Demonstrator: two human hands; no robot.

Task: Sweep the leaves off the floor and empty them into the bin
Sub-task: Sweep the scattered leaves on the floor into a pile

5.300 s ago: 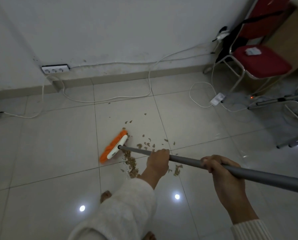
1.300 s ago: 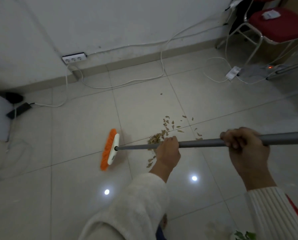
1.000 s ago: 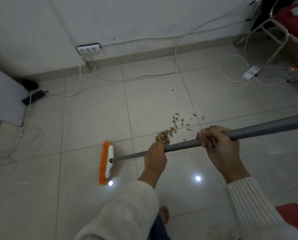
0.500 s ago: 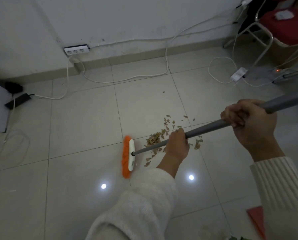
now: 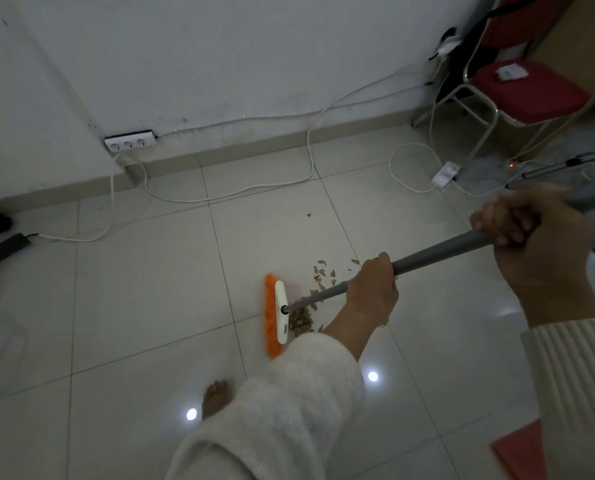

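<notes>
**tilefan:** so where are the leaves [image 5: 301, 319] right now?

**mopguy:** Low in the view, about 6 o'clock. Most are in a small heap on the floor [image 5: 143, 306], pressed against the white back of the broom head [image 5: 278, 315], on its 3 o'clock side. A looser scatter sits at the head's 1 o'clock, and one stray bit lies further off at 12.

**tilefan:** and the hands?

**mopguy:** Both clamped on the grey pole [image 5: 438, 252], well apart. Left hand [image 5: 372, 289] is wrapped round it low down, near the head. Right hand [image 5: 531, 237] is fisted round it higher up, out at 3 o'clock. The orange bristles face 9 o'clock.

**tilefan:** anything else around?

**mopguy:** Bare foot [image 5: 214, 398] at 7 o'clock. Socket strip [image 5: 130, 142] on the wall at 10, with a white cable [image 5: 254, 188] trailing along the tiles. Red chair [image 5: 528, 91] at 2. Something flat and red [image 5: 521, 452] at the 5 o'clock corner, can't tell what.
</notes>
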